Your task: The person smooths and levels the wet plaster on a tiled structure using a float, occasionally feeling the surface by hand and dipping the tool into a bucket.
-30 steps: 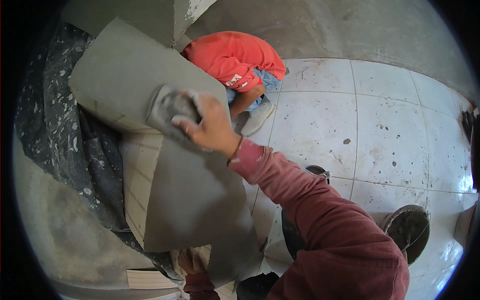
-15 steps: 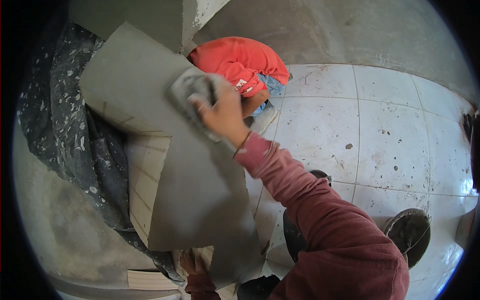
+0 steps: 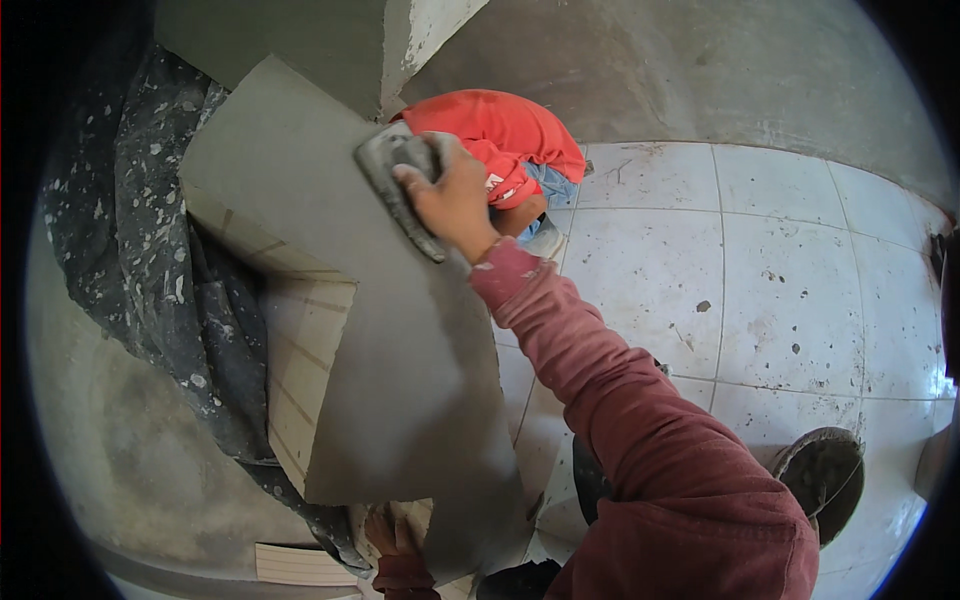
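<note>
The right hand (image 3: 455, 205), at upper centre of the frame, has its grip wrapped around a grey mortar-caked trowel (image 3: 395, 190), pressing it flat against the upper right part of a large tile (image 3: 380, 330) whose face is coated in smooth grey mortar. The tile runs tilted from the upper left down to the lower centre. Bare ribbed tile backing (image 3: 300, 370) shows at its left edge where the coating stops.

The left hand (image 3: 385, 535) sits at the bottom centre, under the tile's lower end; only part of it shows, so whether its grip is spread or closed on the tile cannot be told.

At the lower right a dark round bucket (image 3: 825, 480) stands on the white tiled floor (image 3: 760, 280); its contents are too dim to make out, and the red sleeve (image 3: 640, 450) cuts off its left side.

Behind the trowel, another person in a red top (image 3: 500, 130) crouches on the floor, mostly hidden by the tile and hand. A speckled dark sheet (image 3: 130, 260) drapes down the left of the frame.
</note>
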Tool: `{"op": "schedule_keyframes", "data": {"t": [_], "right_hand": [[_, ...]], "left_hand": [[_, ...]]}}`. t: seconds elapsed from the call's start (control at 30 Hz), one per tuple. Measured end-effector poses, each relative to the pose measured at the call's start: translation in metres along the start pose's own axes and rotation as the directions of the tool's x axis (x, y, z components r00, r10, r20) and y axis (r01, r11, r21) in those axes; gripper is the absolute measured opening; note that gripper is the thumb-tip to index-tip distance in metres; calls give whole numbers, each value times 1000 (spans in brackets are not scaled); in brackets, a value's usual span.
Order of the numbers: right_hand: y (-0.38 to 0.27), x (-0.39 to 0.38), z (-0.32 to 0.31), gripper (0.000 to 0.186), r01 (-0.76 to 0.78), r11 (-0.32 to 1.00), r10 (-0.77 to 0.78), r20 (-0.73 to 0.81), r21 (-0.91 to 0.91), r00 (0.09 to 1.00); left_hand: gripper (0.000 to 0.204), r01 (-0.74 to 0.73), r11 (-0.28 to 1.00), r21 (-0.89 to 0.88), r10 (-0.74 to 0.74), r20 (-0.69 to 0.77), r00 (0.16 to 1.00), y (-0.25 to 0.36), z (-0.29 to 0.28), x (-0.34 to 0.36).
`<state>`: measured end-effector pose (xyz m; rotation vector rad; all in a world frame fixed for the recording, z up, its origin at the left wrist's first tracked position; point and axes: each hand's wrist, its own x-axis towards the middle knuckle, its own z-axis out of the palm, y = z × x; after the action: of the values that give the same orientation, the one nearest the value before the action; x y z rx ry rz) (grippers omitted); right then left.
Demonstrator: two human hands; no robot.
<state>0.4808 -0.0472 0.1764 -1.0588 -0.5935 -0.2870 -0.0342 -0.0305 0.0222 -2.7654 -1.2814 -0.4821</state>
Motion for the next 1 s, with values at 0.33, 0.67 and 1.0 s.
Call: {"op": "schedule_keyframes", "data": {"t": [0.33,0.67,1.0], "right_hand": [[-11,2,4,42,171,985,-173,-39,-34,984],[31,24,-33,40,27,991,-17,-70,131,997],[45,91,-20,44,-423,879,255,533,219,807]], "left_hand": [[49,-75,989,124,81,-42,996,-31,15,-11],[46,-17,1000,5,17,39,999,27,-14,6],[47,43,999,-20,-43,-27,999,26,-13,8]]}}
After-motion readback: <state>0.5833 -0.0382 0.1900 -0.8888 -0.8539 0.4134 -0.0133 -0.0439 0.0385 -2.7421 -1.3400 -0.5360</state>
